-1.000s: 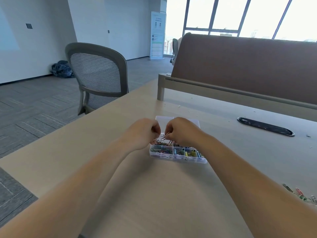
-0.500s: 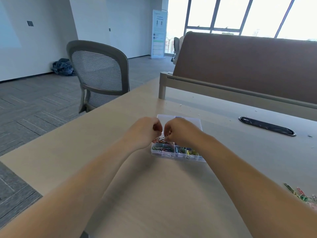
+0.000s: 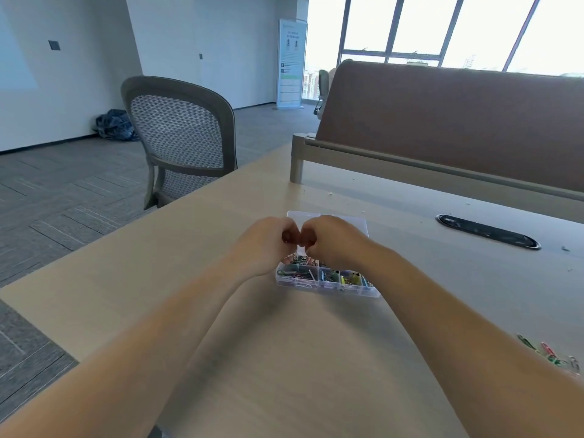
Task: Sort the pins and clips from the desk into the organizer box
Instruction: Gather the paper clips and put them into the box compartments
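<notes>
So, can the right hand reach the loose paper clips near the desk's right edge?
Probably yes: the loose paper clips lie on bare desk beside the right forearm, nothing between. The right hand must first leave the organizer box.

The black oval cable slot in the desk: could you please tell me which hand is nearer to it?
Right. The right hand is left of the black oval cable slot, over the clear plastic organizer box; the left hand is beside it, farther left.
</notes>
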Available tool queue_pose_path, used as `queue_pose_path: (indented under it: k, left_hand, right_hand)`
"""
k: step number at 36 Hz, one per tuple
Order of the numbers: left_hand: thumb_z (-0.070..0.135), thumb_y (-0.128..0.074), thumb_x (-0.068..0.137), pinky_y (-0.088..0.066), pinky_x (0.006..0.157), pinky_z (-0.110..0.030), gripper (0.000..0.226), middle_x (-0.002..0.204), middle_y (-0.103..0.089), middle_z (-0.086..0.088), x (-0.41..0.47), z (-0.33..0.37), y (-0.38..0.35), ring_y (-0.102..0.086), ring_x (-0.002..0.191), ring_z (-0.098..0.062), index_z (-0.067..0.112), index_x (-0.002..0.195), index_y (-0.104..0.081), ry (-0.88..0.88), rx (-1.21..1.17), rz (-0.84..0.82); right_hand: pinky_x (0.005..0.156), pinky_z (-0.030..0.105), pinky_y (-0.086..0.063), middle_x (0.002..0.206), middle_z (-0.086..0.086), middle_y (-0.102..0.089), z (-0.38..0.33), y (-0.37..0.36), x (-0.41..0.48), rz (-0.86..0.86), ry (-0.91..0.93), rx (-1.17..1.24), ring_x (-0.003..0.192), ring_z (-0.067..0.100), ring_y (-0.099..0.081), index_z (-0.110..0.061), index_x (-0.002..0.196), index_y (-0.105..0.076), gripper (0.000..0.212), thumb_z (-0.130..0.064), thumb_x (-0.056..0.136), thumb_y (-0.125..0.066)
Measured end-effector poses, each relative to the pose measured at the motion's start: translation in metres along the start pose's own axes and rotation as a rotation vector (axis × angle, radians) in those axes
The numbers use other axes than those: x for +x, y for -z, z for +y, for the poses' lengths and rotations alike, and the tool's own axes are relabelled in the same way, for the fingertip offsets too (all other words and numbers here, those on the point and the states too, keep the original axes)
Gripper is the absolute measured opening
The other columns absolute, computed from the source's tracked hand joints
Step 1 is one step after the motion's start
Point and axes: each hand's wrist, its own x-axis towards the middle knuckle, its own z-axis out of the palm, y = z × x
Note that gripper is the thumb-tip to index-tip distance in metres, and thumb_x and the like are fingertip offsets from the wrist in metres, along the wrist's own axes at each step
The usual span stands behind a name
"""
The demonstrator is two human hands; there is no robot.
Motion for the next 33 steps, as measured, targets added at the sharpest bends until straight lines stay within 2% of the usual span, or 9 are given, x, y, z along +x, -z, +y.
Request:
queue_pose_path:
  k: [4, 8, 13, 15, 19, 22, 26, 30, 33]
  left_hand:
    - [0.004, -0.062, 0.079, -0.05, 0.065, -0.027, 0.016, 0.065, -0.07, 0.001, -0.001, 0.001, 0.0, -0.065, 0.06, -0.009, 0.019, 0.084, -0.065, 0.002, -0.032, -0.023]
    - [0.006, -0.064, 0.08, -0.05, 0.064, -0.027, 0.012, 0.066, -0.071, -0.001, -0.001, 0.001, 0.0, -0.065, 0.057, -0.009, 0.017, 0.084, -0.066, -0.003, -0.036, -0.023]
    - [0.005, -0.057, 0.084, -0.043, 0.056, -0.02, 0.017, 0.064, -0.068, 0.004, -0.003, 0.003, 0.001, -0.066, 0.057, -0.007, 0.021, 0.084, -0.064, 0.007, 0.01, -0.008]
    - [0.004, -0.056, 0.085, -0.041, 0.055, -0.018, 0.018, 0.065, -0.065, 0.007, -0.004, 0.005, 0.004, -0.065, 0.058, -0.007, 0.02, 0.086, -0.064, 0.01, 0.026, -0.005]
    - [0.001, -0.053, 0.083, -0.038, 0.049, -0.013, 0.021, 0.066, -0.066, 0.005, -0.004, 0.008, 0.007, -0.065, 0.061, -0.01, 0.017, 0.086, -0.066, -0.003, 0.04, -0.016]
    - [0.001, -0.052, 0.08, -0.041, 0.055, -0.019, 0.024, 0.067, -0.067, 0.004, -0.006, 0.009, 0.01, -0.062, 0.067, -0.012, 0.019, 0.084, -0.067, -0.021, 0.061, -0.001]
    - [0.001, -0.053, 0.079, -0.042, 0.059, -0.021, 0.023, 0.069, -0.068, 0.004, -0.01, 0.01, 0.012, -0.06, 0.068, -0.011, 0.017, 0.086, -0.068, -0.045, 0.061, -0.017]
    - [0.002, -0.057, 0.079, -0.036, 0.053, -0.012, 0.022, 0.076, -0.066, 0.004, -0.014, 0.011, 0.01, -0.057, 0.069, -0.012, 0.017, 0.089, -0.069, -0.054, 0.051, -0.034]
    - [0.004, -0.054, 0.081, -0.04, 0.057, -0.019, 0.021, 0.071, -0.062, 0.005, -0.017, 0.011, 0.005, -0.058, 0.07, -0.015, 0.018, 0.087, -0.068, -0.053, 0.04, -0.039]
  right_hand:
    - [0.07, 0.03, -0.05, 0.099, 0.006, -0.069, 0.001, -0.001, 0.0, 0.02, 0.0, 0.018, 0.085, 0.023, -0.063, -0.014, 0.102, -0.07, 0.022, -0.004, 0.085, -0.06]
    - [0.065, 0.024, -0.041, 0.1, 0.001, -0.067, 0.003, -0.001, -0.001, 0.036, 0.01, 0.038, 0.081, 0.017, -0.057, -0.017, 0.105, -0.07, 0.024, -0.006, 0.085, -0.062]
    - [0.083, 0.03, -0.053, 0.104, -0.002, -0.069, 0.005, -0.003, 0.0, 0.039, 0.008, 0.077, 0.084, 0.014, -0.059, -0.019, 0.108, -0.07, 0.025, -0.008, 0.086, -0.065]
    - [0.085, 0.03, -0.054, 0.103, -0.003, -0.069, 0.006, -0.002, 0.0, 0.037, 0.005, 0.096, 0.084, 0.013, -0.06, -0.019, 0.106, -0.07, 0.024, -0.007, 0.086, -0.065]
    - [0.075, 0.024, -0.052, 0.095, -0.006, -0.066, 0.005, 0.0, -0.003, 0.036, -0.002, 0.117, 0.082, 0.013, -0.061, -0.019, 0.103, -0.069, 0.022, -0.005, 0.086, -0.063]
    - [0.058, 0.018, -0.04, 0.09, -0.002, -0.063, 0.0, -0.001, -0.004, 0.026, 0.001, 0.089, 0.081, 0.018, -0.059, -0.017, 0.1, -0.068, 0.02, -0.004, 0.087, -0.062]
    - [0.062, 0.026, -0.042, 0.089, 0.003, -0.065, -0.002, -0.002, -0.005, 0.032, -0.005, 0.084, 0.082, 0.023, -0.061, -0.02, 0.091, -0.065, 0.019, -0.002, 0.085, -0.06]
    - [0.058, 0.023, -0.042, 0.091, 0.003, -0.067, -0.004, 0.0, -0.008, 0.041, -0.014, 0.089, 0.081, 0.022, -0.062, -0.017, 0.097, -0.069, 0.021, -0.002, 0.086, -0.059]
    - [0.058, 0.021, -0.042, 0.09, 0.002, -0.066, -0.003, 0.003, -0.01, 0.062, -0.014, 0.087, 0.081, 0.019, -0.06, -0.02, 0.089, -0.066, 0.022, 0.0, 0.085, -0.059]
